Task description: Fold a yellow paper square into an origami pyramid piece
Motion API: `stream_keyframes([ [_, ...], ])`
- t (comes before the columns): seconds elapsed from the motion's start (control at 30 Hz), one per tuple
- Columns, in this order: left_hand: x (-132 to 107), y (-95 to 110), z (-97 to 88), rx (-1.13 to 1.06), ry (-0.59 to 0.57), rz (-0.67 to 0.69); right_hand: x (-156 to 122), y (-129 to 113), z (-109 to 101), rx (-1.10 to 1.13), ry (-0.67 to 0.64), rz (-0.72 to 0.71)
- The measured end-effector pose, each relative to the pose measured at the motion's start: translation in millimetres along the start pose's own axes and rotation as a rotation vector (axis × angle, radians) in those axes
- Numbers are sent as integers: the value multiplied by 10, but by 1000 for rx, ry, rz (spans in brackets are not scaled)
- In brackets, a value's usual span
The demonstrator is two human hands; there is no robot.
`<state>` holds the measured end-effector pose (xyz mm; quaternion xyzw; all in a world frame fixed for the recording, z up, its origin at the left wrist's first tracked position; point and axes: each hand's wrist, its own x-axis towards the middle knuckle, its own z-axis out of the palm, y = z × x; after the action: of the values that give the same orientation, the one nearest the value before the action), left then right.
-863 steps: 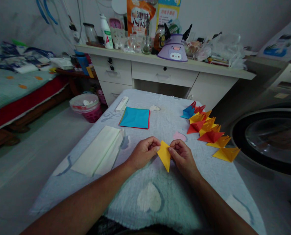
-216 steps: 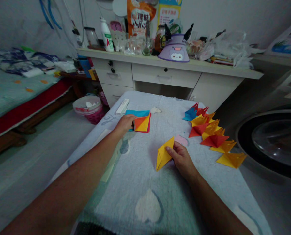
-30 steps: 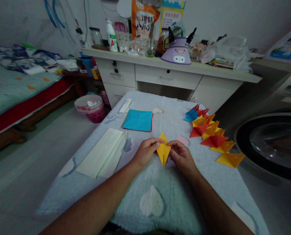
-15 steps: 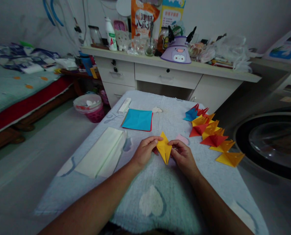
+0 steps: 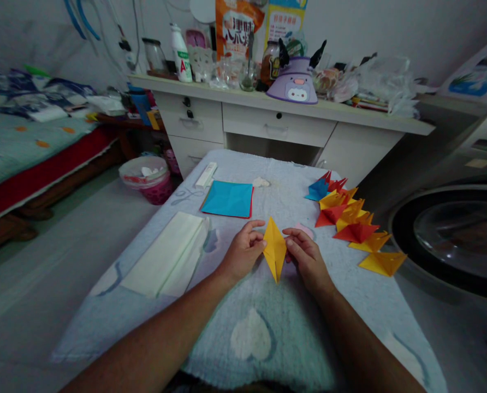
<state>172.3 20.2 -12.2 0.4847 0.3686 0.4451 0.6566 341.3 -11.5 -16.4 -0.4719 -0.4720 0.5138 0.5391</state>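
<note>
Between my two hands is a piece of yellow origami paper (image 5: 275, 246), folded into a narrow diamond with a slit in its lower half. My left hand (image 5: 245, 248) grips its left edge, thumb in front. The right edge is pinched by my right hand (image 5: 304, 252), thumb and fingers bent at the side corner. A stack of square origami paper (image 5: 227, 198), blue on top with red showing at the edge, lies beyond my left hand. To the right stand several folded paper cranes (image 5: 356, 233) in yellow, red and blue, set in overlapping rows.
A folded pale cloth or paper sheet (image 5: 165, 254) lies left on the cloth-covered table (image 5: 309, 338). A small white box (image 5: 206, 174) is near the far left edge. Behind is a cluttered white desk (image 5: 276, 123); a washing machine (image 5: 452, 229) stands right, a pink bin (image 5: 155, 188) left.
The yellow paper now looks longer and narrower, its lower points brought together. My left fingers have lifted off its upper part, the thumb staying at the left edge. The view has shifted slightly.
</note>
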Motion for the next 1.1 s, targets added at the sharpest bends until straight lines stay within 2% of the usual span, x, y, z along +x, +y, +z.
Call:
stream_keyframes([
  [0.13, -12, 12, -1, -1, -12, -9, 16, 10, 17, 27, -8, 75],
  [0.3, -1, 12, -24, -11, -63, -58, 40, 70, 14, 64, 12, 70],
  [0.37, 0, 14, -35, 42, -77, -42, 37, 74, 9, 47, 9, 63],
  [0.43, -9, 26, -43, 150, -42, 3, 21, 42, 7, 12, 0, 14],
  [0.53, -47, 73, -46, 318, 25, 137, -20, -70, 11, -146, 12, -196],
  [0.6, -80, 111, -45, 403, 36, 317, -45, -140, 16, -318, 41, -355],
  [0.67, -103, 135, -46, 503, 35, 489, -57, -166, 17, -417, 62, -453],
  [0.73, -109, 133, -53, 612, 14, 563, -49, -136, 13, -483, 64, -505],
  [0.87, -77, 58, -90, 790, -61, 511, -3, -9, 7, -599, 16, -495],
  [1.1, -62, -3, -185, 1087, -217, 366, 12, 51, 7, -796, -184, -387],
])
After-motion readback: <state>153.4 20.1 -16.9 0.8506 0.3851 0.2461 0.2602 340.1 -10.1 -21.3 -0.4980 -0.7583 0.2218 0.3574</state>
